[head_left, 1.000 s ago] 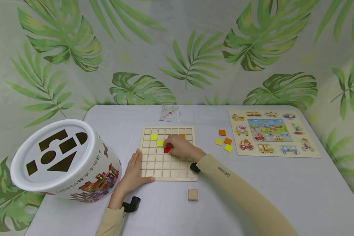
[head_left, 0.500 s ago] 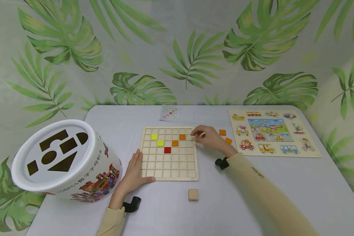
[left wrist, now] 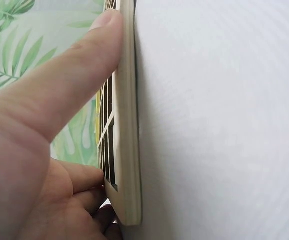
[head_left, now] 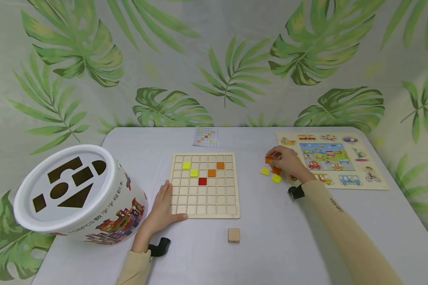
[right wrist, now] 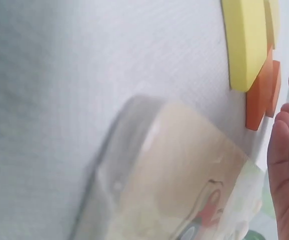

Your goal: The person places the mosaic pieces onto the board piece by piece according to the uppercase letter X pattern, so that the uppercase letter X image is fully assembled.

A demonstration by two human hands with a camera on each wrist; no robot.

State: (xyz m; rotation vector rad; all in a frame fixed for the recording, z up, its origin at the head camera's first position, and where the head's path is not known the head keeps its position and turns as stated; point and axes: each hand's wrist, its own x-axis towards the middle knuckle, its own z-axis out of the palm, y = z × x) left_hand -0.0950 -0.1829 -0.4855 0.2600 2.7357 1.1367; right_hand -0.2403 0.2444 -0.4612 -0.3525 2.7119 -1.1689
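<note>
My left hand (head_left: 159,208) rests against the left edge and near left corner of a wooden grid board (head_left: 203,200), thumb along its front rim. In the left wrist view, the thumb (left wrist: 79,65) lies on the board's rim (left wrist: 129,115). On the board sit two yellow tiles, two orange tiles and a red tile (head_left: 202,181). My right hand (head_left: 289,161) is over the loose tiles right of the board, its fingertips at the farther orange tile (head_left: 268,159). A gap shows between thumb and fingers (right wrist: 279,145) in the right wrist view. Another orange tile (head_left: 276,170) and two yellow tiles (head_left: 265,171) lie nearby.
A wooden vehicle puzzle (head_left: 342,158) lies at the right, partly under my right hand in view. A large white bucket (head_left: 103,206) with a shape-sorter lid stands left. A pattern card (head_left: 205,137) lies behind the board, a small wooden block (head_left: 233,235) in front.
My right hand has left the red tile on the board and moved right to the loose tiles. My left hand has stayed at the board's edge.
</note>
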